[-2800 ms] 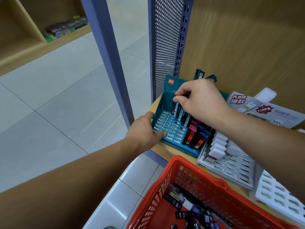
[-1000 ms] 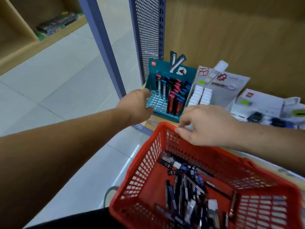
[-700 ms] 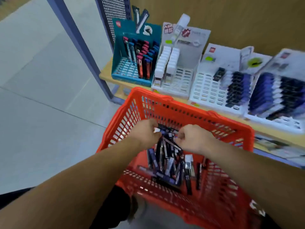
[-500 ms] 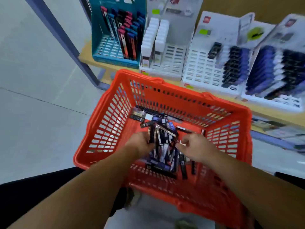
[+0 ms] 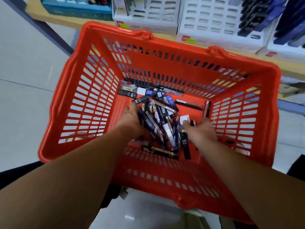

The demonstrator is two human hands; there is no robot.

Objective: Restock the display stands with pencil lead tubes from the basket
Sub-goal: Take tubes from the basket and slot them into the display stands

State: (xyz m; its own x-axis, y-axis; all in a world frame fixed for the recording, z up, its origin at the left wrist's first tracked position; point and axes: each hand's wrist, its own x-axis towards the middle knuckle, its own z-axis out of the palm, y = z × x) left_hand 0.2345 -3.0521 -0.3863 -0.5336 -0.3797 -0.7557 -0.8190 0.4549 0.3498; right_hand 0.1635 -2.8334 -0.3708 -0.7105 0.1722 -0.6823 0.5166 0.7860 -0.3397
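Note:
A red plastic basket [image 5: 165, 42] sits low in front of me with a loose heap of pencil lead tubes [image 5: 158, 116] on its floor, black, blue and silver, some marked HB 0.5. My left hand [image 5: 130, 119] digs into the left side of the heap, fingers curled under several tubes. My right hand [image 5: 199, 131] reaches into the right side and pinches a short black tube [image 5: 193, 123] beside a white-capped one [image 5: 184, 119]. The display stands line the shelf above the basket: a teal stand [image 5: 77, 9] and white stands [image 5: 148, 19].
A further white stand [image 5: 214, 22] holds dark and blue tubes [image 5: 250, 19] on its right half. The wooden shelf edge [image 5: 49, 17] runs behind the basket. Grey floor tiles [image 5: 24, 80] lie to the left, with a blue upright post [image 5: 54, 38].
Both hands left the teal stand and dropped into the basket. My view tilted down, so the stands slid to the top edge. The hands spread apart within the heap.

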